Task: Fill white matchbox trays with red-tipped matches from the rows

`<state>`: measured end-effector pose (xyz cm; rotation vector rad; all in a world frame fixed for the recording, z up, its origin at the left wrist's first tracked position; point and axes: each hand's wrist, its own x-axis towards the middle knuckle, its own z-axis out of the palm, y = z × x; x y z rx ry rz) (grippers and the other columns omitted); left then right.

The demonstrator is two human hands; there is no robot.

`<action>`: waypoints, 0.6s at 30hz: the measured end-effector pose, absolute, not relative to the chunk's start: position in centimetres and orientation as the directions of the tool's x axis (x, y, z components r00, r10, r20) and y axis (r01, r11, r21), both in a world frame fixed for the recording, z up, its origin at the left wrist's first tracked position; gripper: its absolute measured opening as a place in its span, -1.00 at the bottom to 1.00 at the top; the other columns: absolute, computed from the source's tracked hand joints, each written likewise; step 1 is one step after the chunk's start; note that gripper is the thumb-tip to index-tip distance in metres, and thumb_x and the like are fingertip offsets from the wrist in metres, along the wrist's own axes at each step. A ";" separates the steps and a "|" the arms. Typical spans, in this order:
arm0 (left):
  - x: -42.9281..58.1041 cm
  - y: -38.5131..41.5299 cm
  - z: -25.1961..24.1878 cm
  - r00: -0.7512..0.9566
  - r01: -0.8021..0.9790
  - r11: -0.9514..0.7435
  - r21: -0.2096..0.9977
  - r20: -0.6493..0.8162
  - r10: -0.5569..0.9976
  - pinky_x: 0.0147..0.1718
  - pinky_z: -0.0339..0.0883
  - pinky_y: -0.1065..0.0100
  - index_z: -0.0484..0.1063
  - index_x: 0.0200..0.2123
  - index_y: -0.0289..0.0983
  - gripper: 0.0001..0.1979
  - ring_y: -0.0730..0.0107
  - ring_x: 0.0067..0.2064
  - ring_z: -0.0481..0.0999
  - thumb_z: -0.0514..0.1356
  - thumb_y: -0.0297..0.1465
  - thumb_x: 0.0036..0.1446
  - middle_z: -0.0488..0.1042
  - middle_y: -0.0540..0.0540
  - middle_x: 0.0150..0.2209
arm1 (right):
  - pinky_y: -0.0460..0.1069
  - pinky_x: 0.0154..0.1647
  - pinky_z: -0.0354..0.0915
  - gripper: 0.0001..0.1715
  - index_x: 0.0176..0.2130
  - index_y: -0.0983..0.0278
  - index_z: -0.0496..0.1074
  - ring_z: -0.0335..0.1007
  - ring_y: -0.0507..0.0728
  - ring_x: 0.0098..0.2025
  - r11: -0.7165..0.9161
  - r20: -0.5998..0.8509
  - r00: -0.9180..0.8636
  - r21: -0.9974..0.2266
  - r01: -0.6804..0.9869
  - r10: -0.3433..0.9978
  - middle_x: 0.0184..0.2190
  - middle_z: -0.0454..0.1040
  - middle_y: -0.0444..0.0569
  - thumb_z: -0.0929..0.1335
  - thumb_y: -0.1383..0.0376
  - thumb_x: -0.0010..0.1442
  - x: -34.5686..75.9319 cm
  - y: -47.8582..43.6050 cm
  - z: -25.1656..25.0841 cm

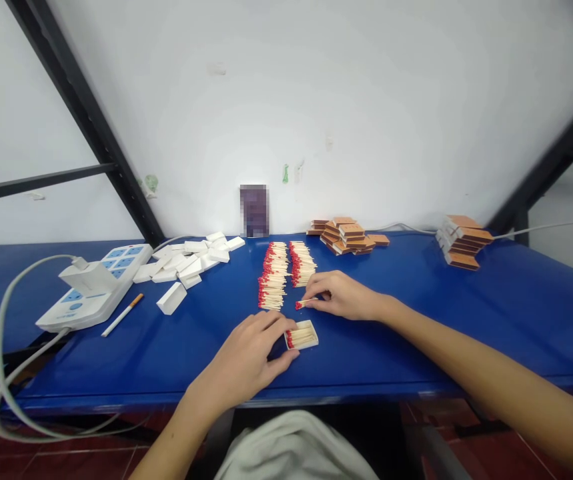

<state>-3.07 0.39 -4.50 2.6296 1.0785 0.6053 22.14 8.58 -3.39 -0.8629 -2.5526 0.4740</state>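
Soft, pale cloth [296, 450] with lots of folds
The cloth is light grey with a bit of green in it, and its top edge is round like a little hill; too little shows to tell if it is a shirt or pants. On the cloth's left is the left arm [201, 407], bare and slim, with a tiny dot [172, 435] on it. Ahead of the cloth are the left hand [251, 350] and right hand [339, 295], both bare. On the cloth's right is the right arm [466, 360], also bare and slim.
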 end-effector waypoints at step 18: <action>-3.1 0.2 -4.5 0.644 0.620 -0.695 0.363 0.270 0.716 0.01 0.31 0.19 0.38 0.00 -0.16 -0.80 0.21 -0.03 0.47 0.20 -0.37 0.32 0.46 -0.06 -0.02 | -0.06 -0.22 0.26 -0.77 -0.20 0.28 0.60 0.43 0.09 -0.26 0.660 0.161 -0.671 -0.448 0.603 0.724 -0.28 0.57 0.00 0.35 0.25 0.35 22.0 8.6 -2.8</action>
